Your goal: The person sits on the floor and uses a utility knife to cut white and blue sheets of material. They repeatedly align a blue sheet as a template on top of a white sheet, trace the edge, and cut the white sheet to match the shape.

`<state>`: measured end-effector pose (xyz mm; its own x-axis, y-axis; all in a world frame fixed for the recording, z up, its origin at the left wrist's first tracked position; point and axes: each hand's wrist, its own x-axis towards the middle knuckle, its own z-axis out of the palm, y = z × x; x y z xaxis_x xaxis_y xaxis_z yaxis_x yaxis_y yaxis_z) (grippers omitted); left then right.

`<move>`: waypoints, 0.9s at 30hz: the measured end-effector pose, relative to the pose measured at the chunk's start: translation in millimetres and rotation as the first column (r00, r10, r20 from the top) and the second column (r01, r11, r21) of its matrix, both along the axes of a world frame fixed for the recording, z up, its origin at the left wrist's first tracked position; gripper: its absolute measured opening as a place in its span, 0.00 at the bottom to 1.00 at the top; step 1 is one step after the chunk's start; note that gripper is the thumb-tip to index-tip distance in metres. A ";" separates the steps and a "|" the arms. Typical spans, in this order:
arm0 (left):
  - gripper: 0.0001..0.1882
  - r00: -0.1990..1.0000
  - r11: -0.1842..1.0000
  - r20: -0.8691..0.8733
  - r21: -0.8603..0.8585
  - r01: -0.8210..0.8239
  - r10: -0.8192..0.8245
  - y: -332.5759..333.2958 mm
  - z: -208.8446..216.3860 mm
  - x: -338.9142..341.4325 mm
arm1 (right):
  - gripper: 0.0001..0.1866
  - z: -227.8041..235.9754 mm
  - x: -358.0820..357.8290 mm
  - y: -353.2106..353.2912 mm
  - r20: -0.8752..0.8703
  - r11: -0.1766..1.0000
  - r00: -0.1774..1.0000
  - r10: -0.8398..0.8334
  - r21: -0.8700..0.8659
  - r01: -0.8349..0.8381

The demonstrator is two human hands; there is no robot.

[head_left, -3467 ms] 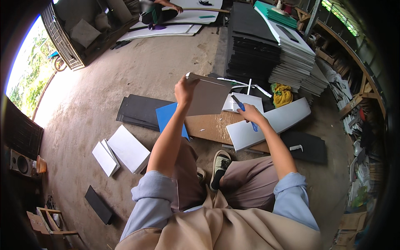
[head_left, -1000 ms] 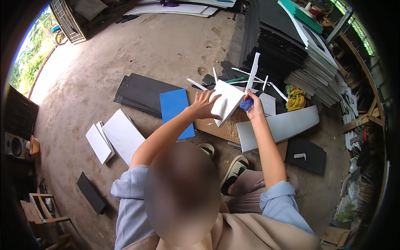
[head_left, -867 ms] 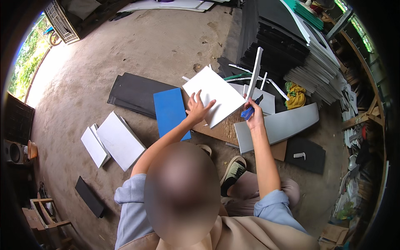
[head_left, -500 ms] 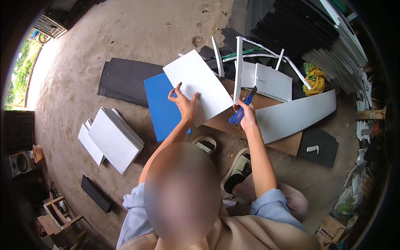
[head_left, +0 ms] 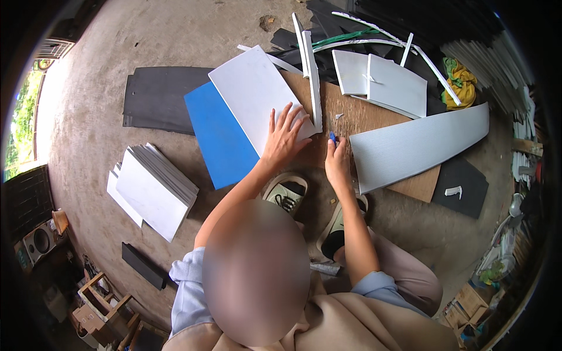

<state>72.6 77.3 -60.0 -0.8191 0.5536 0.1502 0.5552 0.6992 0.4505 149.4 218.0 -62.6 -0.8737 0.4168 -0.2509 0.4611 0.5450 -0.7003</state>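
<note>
My left hand [head_left: 284, 139] lies with fingers spread over the lower right corner of a white foam-like sheet [head_left: 249, 88]. Under that sheet's left side a blue sheet [head_left: 213, 137] shows. Closed around a blue utility knife [head_left: 332, 137] is my right hand [head_left: 338, 164], just right of the sheet's corner; most of the knife is hidden in the fist and no blade can be made out. A narrow white strip [head_left: 313, 85] runs along the sheet's right side, its near end close to my left fingertips. Beneath lies a brown wooden board [head_left: 333, 105].
Right of my right hand lies a long curved white panel [head_left: 421, 146]. White pieces [head_left: 398, 85], thin offcuts and a yellow cloth [head_left: 459, 82] are beyond it. To the left are a dark sheet [head_left: 158, 96], a stack of white sheets [head_left: 155, 190] and a black block [head_left: 143, 266].
My left hand has gone from a raised, curled pose to flat on the white sheet. The right hand has lowered with the knife, and the white strip is no longer by its fingers.
</note>
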 end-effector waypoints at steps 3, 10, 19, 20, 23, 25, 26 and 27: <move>0.24 0.998 0.999 -0.059 -0.036 0.013 -0.015 3.0 -5.1 -2.5 | 0.20 -3.0 17.5 -12.7 0.002 0.988 0.999 0.053 0.148 -0.053; 0.21 0.999 0.999 -0.042 -0.033 0.016 -0.017 2.6 -9.3 -1.5 | 0.16 -2.1 17.3 -11.8 0.124 0.945 0.980 0.155 0.271 -0.183; 0.22 1.000 1.000 -0.008 0.003 0.001 -0.001 1.8 -7.8 -3.3 | 0.15 -0.1 17.3 -12.3 0.100 0.937 0.974 0.202 0.270 -0.222; 0.23 1.000 1.000 -0.011 0.006 0.000 0.000 1.7 -8.1 -3.4 | 0.15 -1.0 17.9 -12.4 0.095 0.938 0.976 0.198 0.272 -0.217; 0.24 0.999 1.000 -0.043 0.028 -0.003 0.004 2.6 -8.7 -3.5 | 0.15 -2.3 18.2 -11.9 0.108 0.940 0.976 0.192 0.267 -0.214; 0.25 0.999 0.999 -0.042 0.038 -0.002 0.004 2.3 -8.9 -3.9 | 0.15 -2.0 18.1 -12.2 0.123 0.938 0.974 0.192 0.268 -0.219; 0.25 0.999 0.999 -0.041 0.042 -0.003 0.005 1.8 -9.0 -4.1 | 0.15 -1.6 17.9 -12.5 0.130 0.936 0.972 0.194 0.274 -0.223; 0.25 0.999 0.999 -0.038 0.043 -0.004 0.006 1.1 -8.9 -4.0 | 0.15 -1.0 17.8 -12.7 0.136 0.933 0.971 0.195 0.280 -0.227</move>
